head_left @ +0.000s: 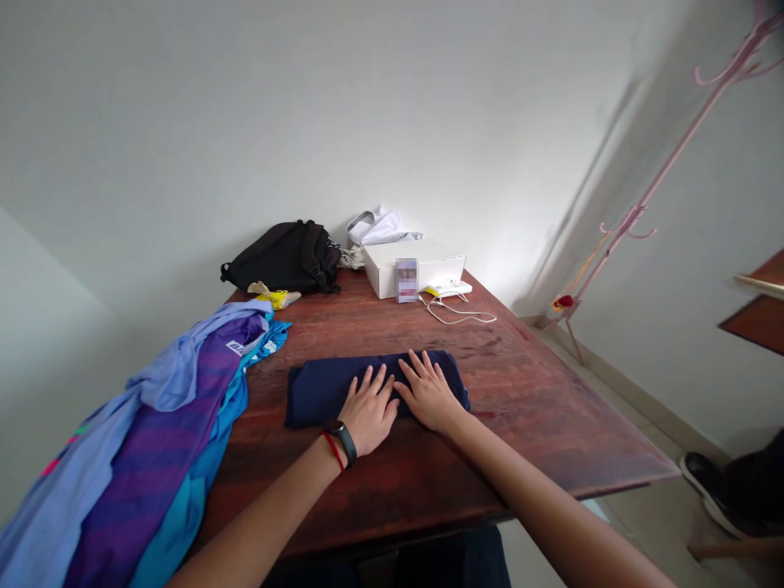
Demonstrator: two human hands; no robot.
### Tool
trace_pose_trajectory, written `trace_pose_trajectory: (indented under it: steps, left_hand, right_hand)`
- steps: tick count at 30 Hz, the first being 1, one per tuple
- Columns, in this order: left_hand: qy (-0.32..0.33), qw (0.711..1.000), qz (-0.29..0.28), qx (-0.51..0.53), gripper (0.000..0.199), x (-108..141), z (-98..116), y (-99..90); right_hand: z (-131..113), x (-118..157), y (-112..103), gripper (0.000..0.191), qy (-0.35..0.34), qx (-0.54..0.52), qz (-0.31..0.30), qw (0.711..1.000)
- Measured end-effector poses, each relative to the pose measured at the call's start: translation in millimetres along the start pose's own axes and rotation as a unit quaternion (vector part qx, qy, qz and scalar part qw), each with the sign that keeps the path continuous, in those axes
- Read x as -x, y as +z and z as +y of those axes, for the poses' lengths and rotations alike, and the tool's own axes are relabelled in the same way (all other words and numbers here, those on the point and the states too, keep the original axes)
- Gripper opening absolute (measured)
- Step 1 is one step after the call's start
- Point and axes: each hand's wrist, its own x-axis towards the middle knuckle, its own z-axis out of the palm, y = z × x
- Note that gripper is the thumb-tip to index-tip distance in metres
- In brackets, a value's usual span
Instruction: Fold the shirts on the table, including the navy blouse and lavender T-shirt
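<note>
A dark navy folded cloth, likely a garment, lies as a flat, wide bundle on the wooden table. My left hand rests on its middle and near edge, palm down with fingers spread. Just to the right, my right hand lies flat on the same cloth, its fingers also apart. The two hands nearly meet at the fingertips and thumb. Neither grips anything. On my left wrist are a black band watch and a red string.
Blue, purple and teal garments drape over the table's left side. At the back are a black backpack, a yellow item, a white box, white cloth and a white cable. A pink coat rack stands right.
</note>
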Motion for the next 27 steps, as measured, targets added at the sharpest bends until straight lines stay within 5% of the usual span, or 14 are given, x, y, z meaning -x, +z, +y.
trace_pose_trajectory:
  steps: [11,19,24,27]
  left_hand:
    - [0.049,0.995,0.084,0.007,0.032,14.4,13.8,-1.0]
    - [-0.068,0.989,0.131,0.01,0.026,-22.1,22.7,-34.2]
    - [-0.015,0.984,0.175,0.004,0.029,-42.5,-1.1,-13.8]
    - [-0.029,0.993,0.113,0.016,0.046,-43.1,-13.9,7.9]
  right_hand:
    - [-4.5,13.8,-1.1,0.062,0.013,0.028,0.007,0.999]
    - [-12.4,-16.1,-20.6,0.052,-0.021,0.018,0.032,0.999]
    - [-2.6,-31.2,-13.4,0.053,-0.001,0.027,0.045,0.999]
    - [6.4,-30.3,-0.1,0.061,0.007,0.039,0.028,0.999]
